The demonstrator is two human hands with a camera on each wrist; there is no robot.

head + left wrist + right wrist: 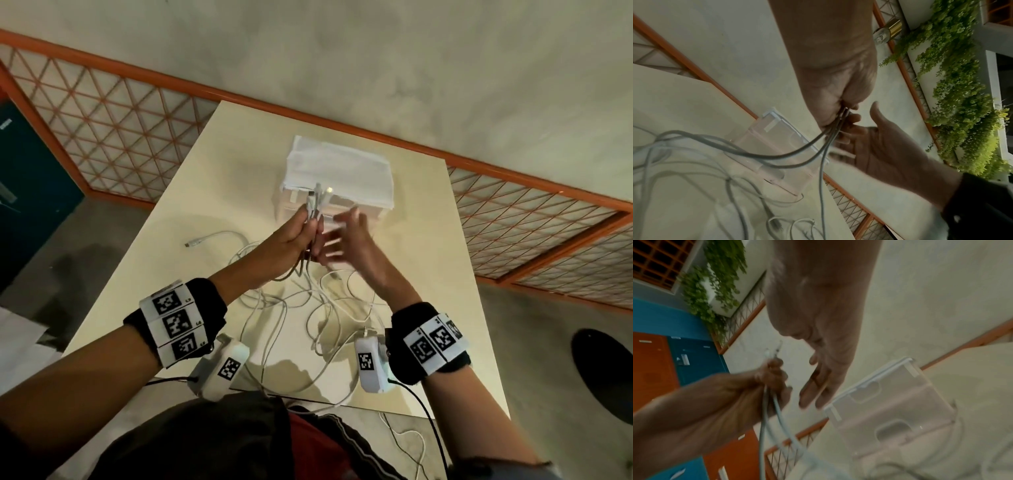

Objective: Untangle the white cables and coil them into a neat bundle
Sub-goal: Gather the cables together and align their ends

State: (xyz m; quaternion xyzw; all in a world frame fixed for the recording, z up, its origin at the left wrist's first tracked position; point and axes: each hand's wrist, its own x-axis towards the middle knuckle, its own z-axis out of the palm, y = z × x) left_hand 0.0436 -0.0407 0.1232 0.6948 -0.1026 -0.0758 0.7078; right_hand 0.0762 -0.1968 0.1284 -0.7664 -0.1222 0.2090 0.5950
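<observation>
Several white cables (pixel 308 308) lie tangled on the beige table (pixel 222 164). My left hand (pixel 294 240) is raised above them and grips a few cable ends in a fist, with their plugs (pixel 317 200) sticking up. The strands hang from that fist (pixel 840 104) down to the tangle (pixel 694 162). My right hand (pixel 346 240) is just right of it, blurred, with straight spread fingers (pixel 818 386) that hold nothing. In the right wrist view the left hand (pixel 770 379) clutches the cables (pixel 764 418). One loose cable end (pixel 191 244) lies at the table's left.
A clear plastic box (pixel 359 205) with a folded white cloth (pixel 337 168) on top stands at the table's far side, right behind my hands. A cable (pixel 404 438) trails off the near edge to the floor. A black round object (pixel 603 373) sits on the floor, right.
</observation>
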